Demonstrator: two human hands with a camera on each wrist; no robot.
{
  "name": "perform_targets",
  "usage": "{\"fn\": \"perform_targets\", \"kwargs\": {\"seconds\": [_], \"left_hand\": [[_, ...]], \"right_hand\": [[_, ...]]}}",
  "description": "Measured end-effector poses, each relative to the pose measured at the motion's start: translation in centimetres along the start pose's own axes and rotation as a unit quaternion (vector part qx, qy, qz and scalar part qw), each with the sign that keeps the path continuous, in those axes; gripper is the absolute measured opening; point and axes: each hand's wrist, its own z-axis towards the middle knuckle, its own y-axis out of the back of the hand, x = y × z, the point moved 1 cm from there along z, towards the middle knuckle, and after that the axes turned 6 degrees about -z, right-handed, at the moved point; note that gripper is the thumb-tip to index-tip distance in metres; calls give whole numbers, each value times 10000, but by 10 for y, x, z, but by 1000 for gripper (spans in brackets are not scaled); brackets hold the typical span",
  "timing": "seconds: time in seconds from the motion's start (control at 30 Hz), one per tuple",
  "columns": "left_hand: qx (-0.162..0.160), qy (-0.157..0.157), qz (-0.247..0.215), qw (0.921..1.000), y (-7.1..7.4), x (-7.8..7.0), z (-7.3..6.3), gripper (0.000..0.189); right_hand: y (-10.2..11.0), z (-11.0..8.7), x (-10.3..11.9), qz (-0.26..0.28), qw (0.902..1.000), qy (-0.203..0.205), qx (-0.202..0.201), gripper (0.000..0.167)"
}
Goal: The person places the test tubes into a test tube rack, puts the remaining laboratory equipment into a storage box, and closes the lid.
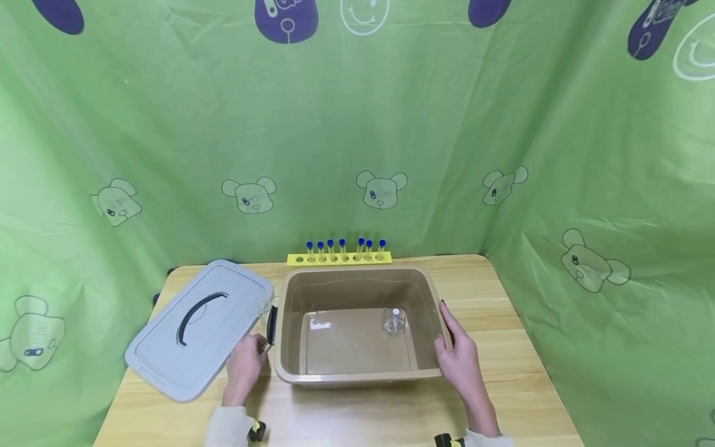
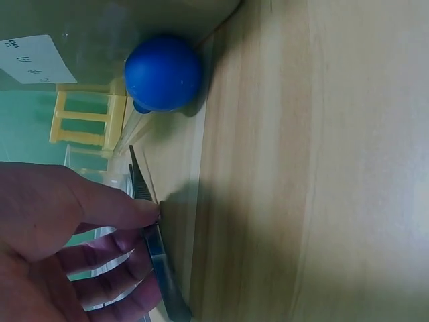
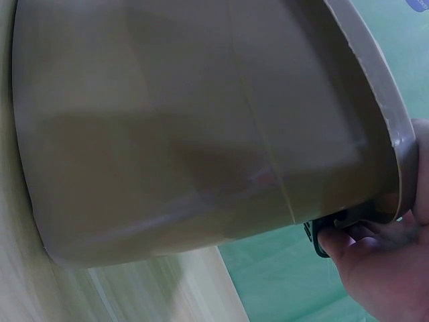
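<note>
My left hand point(image 1: 246, 360) pinches dark metal tweezers point(image 2: 159, 258) between thumb and fingers, low over the table beside the left end of a brown plastic bin point(image 1: 357, 377). Close by, a blue rubber ball or bulb point(image 2: 163, 72) lies against the bin's base in the left wrist view. At the bin's right end my right hand point(image 1: 459, 357) grips the rim, thumb on top, fingers curled at the black handle point(image 3: 322, 235) beneath. Inside the bin stands a small clear round flask point(image 1: 394, 321) with a white top.
A grey lid point(image 1: 206, 323) with a black handle lies tilted on the table's left side, its edge over my left hand. Behind the bin, a yellow rack point(image 1: 339, 258) holds several blue-capped tubes. Green curtain point(image 1: 346, 124) surrounds the wooden table point(image 1: 503, 323).
</note>
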Motion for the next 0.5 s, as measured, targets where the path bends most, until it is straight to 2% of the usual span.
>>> {"fn": "perform_targets", "kwargs": {"seconds": [0.13, 0.3, 0.5], "left_hand": [[129, 127, -128, 9998, 4, 2, -4, 16], [246, 282, -344, 9987, 15, 0, -7, 24], [56, 396, -445, 9982, 35, -5, -9, 26]], "right_hand": [[1, 1, 2, 36, 10000, 1, 50, 69], [2, 1, 3, 9, 9999, -109, 116, 69], [1, 2, 3, 43, 9998, -134, 122, 69]]}}
